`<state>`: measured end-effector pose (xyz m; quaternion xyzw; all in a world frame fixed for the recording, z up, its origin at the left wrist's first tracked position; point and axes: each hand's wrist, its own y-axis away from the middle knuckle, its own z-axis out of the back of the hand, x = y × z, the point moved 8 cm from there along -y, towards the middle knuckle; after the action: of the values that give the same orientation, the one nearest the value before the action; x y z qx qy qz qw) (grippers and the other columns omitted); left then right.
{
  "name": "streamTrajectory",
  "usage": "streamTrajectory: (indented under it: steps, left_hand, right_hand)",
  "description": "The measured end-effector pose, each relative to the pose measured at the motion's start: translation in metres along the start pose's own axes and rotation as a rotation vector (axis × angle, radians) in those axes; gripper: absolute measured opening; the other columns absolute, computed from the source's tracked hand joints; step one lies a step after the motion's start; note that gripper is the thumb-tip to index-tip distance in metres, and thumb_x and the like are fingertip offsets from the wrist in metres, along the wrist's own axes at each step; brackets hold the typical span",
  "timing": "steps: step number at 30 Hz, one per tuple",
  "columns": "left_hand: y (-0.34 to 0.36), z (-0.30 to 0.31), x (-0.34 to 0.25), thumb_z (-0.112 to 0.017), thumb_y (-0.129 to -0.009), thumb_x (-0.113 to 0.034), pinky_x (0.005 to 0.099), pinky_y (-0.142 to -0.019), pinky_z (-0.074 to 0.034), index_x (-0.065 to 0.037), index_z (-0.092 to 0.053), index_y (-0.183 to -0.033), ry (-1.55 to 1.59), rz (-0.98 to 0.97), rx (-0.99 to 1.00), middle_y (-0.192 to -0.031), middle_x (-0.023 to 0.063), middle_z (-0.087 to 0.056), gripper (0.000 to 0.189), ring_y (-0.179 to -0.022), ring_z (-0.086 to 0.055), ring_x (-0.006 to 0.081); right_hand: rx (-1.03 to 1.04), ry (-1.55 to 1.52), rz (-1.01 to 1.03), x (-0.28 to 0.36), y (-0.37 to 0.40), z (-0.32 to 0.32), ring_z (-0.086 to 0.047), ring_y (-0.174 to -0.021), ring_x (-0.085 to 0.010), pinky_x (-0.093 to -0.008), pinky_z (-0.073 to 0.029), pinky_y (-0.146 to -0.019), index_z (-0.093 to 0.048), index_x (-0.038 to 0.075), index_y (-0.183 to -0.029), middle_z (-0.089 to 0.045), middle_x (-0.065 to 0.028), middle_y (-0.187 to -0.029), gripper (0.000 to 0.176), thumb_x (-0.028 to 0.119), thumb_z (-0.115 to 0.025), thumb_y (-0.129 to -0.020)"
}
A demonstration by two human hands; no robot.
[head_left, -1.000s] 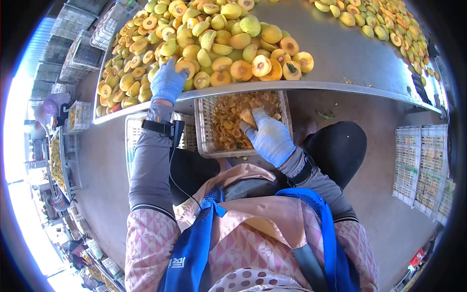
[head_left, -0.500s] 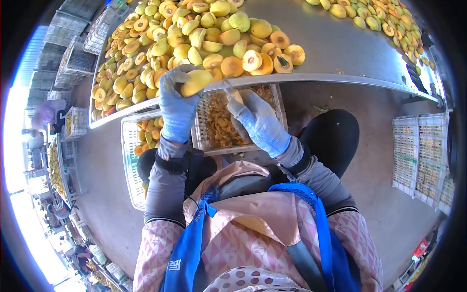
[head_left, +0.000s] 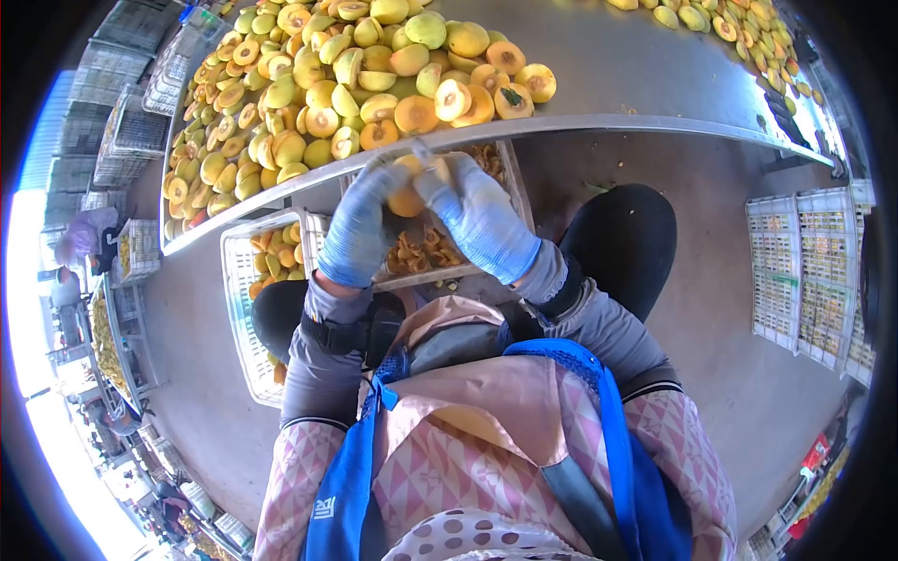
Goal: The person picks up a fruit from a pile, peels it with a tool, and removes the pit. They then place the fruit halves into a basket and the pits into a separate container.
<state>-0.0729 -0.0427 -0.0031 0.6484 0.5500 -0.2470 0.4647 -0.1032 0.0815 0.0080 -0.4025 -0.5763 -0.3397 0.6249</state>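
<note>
My left hand (head_left: 358, 227), in a blue-grey glove, is closed around a yellow peach half (head_left: 406, 199) above the crate of scraps. Also gloved, my right hand (head_left: 485, 224) grips a small metal-bladed tool (head_left: 422, 151) with a pale handle, close against the fruit. The blade is blurred, so its exact shape and whether it touches the flesh cannot be made out. Below both hands, a crate (head_left: 520, 192) holds brownish-orange pits and scraps. Many halved peaches (head_left: 323, 93) are heaped on the metal table just beyond, cut faces showing orange around the pit hollows.
The metal table's front edge (head_left: 599, 122) runs just past my hands. A white crate of peach halves (head_left: 241, 323) stands left of my legs. Stacked white crates (head_left: 803, 266) are at right, more crates (head_left: 131, 122) at far left. Another peach pile (head_left: 720, 23) lies at the far right.
My hands have come together, bringing the peach half and the tool's blade close to each other. The left hand has shifted right and lower, off the table edge. The view has moved slightly.
</note>
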Motion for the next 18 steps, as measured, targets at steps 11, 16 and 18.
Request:
streamTrajectory:
  steps: [11, 16, 18]
  left_hand:
    - [0.001, 0.003, -0.016, -0.040, -0.104, -0.036, 0.0304, -0.092, -0.048, 0.002, -0.053, -0.125, -0.107, -0.487, -0.142, -0.112, 0.0117, -0.062, 0.046, -0.103, -0.059, 0.0173]
    - [0.009, -0.002, -0.023, -0.036, -0.104, -0.036, 0.0313, -0.093, -0.045, 0.001, -0.053, -0.127, -0.614, -0.705, -0.304, -0.113, 0.0118, -0.061, 0.046, -0.101, -0.057, 0.0180]
    - [0.017, -0.014, -0.026, -0.036, -0.104, -0.038, 0.0315, -0.093, -0.045, 0.000, -0.053, -0.127, -0.794, -0.803, -0.336, -0.112, 0.0114, -0.061, 0.047, -0.101, -0.057, 0.0180]
  right_hand:
    - [0.007, 0.268, 0.104, -0.012, 0.010, -0.011, -0.060, -0.064, -0.0424, -0.0467, -0.047, -0.057, -0.053, -0.004, -0.098, -0.061, -0.0238, -0.069, 0.038, 0.034, -0.056, -0.096]
    - [-0.004, 0.177, 0.044, -0.007, 0.013, -0.012, -0.061, -0.070, -0.0392, -0.0436, -0.048, -0.061, -0.053, -0.004, -0.098, -0.062, -0.0236, -0.076, 0.034, 0.030, -0.055, -0.097]
    - [-0.001, 0.014, 0.003, -0.004, 0.015, -0.015, -0.063, -0.076, -0.0354, -0.0398, -0.048, -0.065, -0.054, -0.003, -0.100, -0.062, -0.0225, -0.082, 0.028, 0.025, -0.056, -0.097]
